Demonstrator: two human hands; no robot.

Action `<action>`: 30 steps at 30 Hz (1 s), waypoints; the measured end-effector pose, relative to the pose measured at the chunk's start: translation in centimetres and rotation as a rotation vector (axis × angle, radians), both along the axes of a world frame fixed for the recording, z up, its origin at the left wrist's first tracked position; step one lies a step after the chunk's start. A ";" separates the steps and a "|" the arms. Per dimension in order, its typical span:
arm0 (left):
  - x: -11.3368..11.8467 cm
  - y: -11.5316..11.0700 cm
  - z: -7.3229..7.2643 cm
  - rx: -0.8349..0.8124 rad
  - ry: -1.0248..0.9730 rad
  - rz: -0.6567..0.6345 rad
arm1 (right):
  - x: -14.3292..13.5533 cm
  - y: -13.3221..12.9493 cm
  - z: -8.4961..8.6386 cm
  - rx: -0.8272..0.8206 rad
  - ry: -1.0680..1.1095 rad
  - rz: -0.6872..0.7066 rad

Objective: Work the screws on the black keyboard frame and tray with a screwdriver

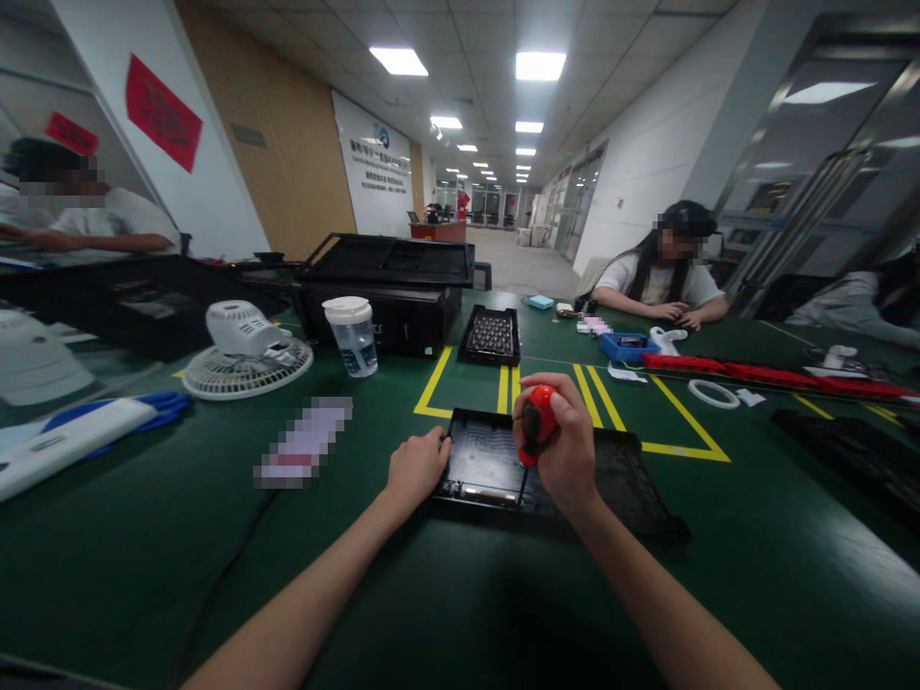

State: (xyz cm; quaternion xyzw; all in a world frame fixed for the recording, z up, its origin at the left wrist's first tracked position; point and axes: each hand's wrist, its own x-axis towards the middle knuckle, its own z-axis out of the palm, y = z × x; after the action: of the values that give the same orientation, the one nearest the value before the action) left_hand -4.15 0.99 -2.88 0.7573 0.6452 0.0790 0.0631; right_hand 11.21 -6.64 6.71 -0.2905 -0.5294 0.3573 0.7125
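Observation:
A black plastic panel (480,450) with a shallow rim lies on the green table in front of me. My left hand (419,467) grips its left edge, fingers curled over the rim. Above the panel's middle, my right hand (564,446) is wrapped round the red and black handle of a screwdriver (540,417). The screwdriver's shaft points down at the panel, and I cannot make out whether its tip touches. Just beyond the panel is a black tray (491,335) holding several small dark pieces.
Behind stands a large black case (380,311), with a lidded cup (351,335) before it. A white fan (248,355) and a pixelated flat object (306,443) with a cable lie leftward. A blue box (629,347) and white ring (713,394) sit rightward. Other people sit round the table.

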 end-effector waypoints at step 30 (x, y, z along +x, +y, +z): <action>-0.3 0.1 -0.1 0.010 -0.006 -0.010 | 0.5 0.6 -0.2 0.007 -0.021 -0.020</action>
State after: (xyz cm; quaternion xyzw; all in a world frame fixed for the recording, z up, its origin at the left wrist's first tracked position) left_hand -4.42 1.06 -2.98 0.7606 0.6408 0.0843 0.0619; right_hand 11.73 -6.03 6.55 -0.2969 -0.5352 0.3452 0.7115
